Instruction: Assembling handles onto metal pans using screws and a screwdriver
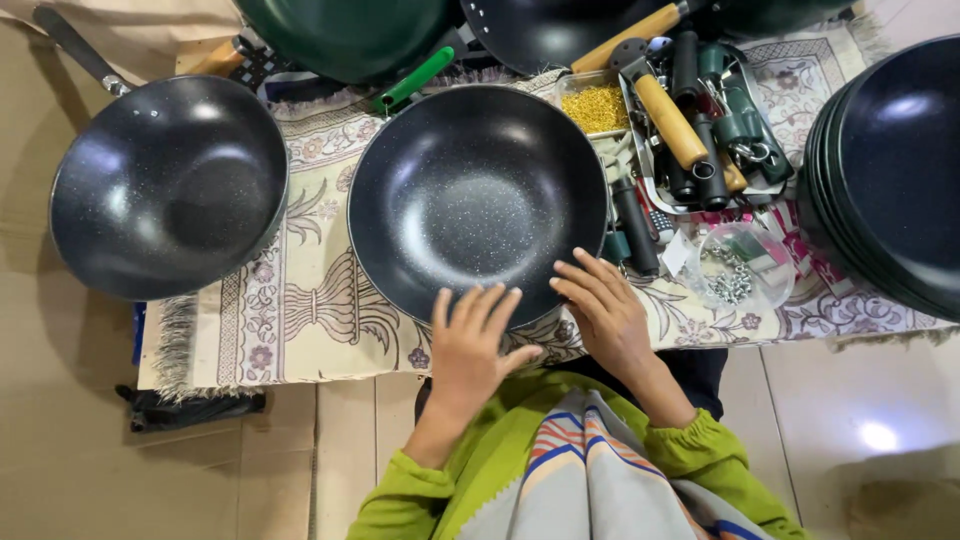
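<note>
The left hand (pixel 472 340) lies flat, fingers spread, on the near rim of the wok (pixel 477 200), gripping nothing. The right hand (pixel 600 305) rests just beside it on the same rim, fingers loosely apart and also closed on nothing. The wok sits handleless and upright on a patterned mat (pixel 300 310), directly in front of the person. To the left, a second wok with a handle (pixel 165 185) overhangs the mat's edge. A stack of pans (pixel 895 170) stands at the right. Behind the wok, a tray of handles (pixel 700 120) holds wooden and dark grips, beside a box of yellow bits (pixel 595 108). A bag of screws (pixel 740 268) lies near the right hand.
</note>
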